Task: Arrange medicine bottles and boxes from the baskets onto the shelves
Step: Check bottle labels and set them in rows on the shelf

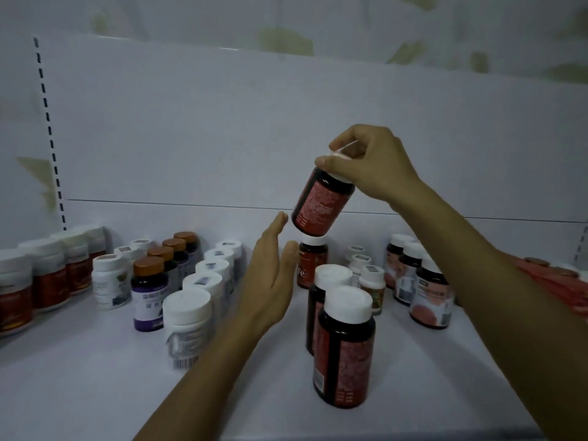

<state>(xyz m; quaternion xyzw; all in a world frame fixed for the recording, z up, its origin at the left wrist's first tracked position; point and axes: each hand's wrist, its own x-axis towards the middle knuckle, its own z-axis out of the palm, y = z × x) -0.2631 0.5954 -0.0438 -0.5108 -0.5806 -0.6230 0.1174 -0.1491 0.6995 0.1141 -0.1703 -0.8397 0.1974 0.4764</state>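
Observation:
My right hand [369, 160] grips the white cap of a dark bottle with a red label [319, 203], holding it tilted in the air just above another red-labelled bottle [313, 261] at the back of a row. Two more of the same bottles [345, 348] stand in front of it on the white shelf [95, 393]. My left hand [270, 275] is held flat, fingers straight, just left of that row, holding nothing.
Rows of bottles stand on the shelf: white-capped ones [191, 319], purple-labelled ones with bronze caps [149, 291], red jars [47, 278] at far left, pink-labelled bottles [429, 291] at right. A red item [566, 288] lies at the far right edge.

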